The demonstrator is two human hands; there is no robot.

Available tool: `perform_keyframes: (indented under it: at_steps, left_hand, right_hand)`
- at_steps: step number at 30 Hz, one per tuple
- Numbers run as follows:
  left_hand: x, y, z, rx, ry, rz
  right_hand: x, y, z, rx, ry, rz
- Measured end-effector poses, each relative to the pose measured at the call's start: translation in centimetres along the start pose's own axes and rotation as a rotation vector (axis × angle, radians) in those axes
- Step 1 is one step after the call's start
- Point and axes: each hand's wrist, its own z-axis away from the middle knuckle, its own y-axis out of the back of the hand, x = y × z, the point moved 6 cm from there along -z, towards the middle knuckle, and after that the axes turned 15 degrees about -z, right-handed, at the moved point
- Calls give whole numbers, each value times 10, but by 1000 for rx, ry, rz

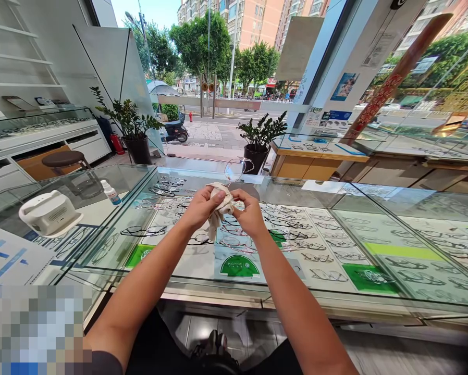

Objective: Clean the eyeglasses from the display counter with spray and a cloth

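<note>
Cream cloth [220,200] pinched in left hand [201,207], right hand [248,212] pinching its edge; thin-framed glasses [238,169] just beyond, above glass tabletop [202,289]. Cloth looks soft; frame likely light, fragile: hold by rim.

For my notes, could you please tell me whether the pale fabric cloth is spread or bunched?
Bunched: the pale fabric cloth is gathered in folds between the left hand and right hand, one end hanging.

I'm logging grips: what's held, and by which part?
Left hand: crumpled cream cloth, by its bunched folds. Right hand: apparently thin-rimmed, clear-lensed eyeglasses; the held part is hidden.
</note>
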Motion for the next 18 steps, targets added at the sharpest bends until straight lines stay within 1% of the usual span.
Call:
perform_keyframes:
  at_steps: [9, 13, 15, 18]
  left_hand:
    - [2, 0, 0, 2, 2, 15]
    - [2, -1, 0, -11, -12, -3]
    - [3, -1, 0, 0, -21, -23]
    - [7, -1, 2, 51, -57, -73]
  right_hand:
    - [-1, 1, 0, 28, -32, -36]
    - [-3, 0, 0, 24, -24, -49]
    - [-4, 0, 0, 29, -15, -55]
    - [-2, 1, 0, 51, -23, -53]
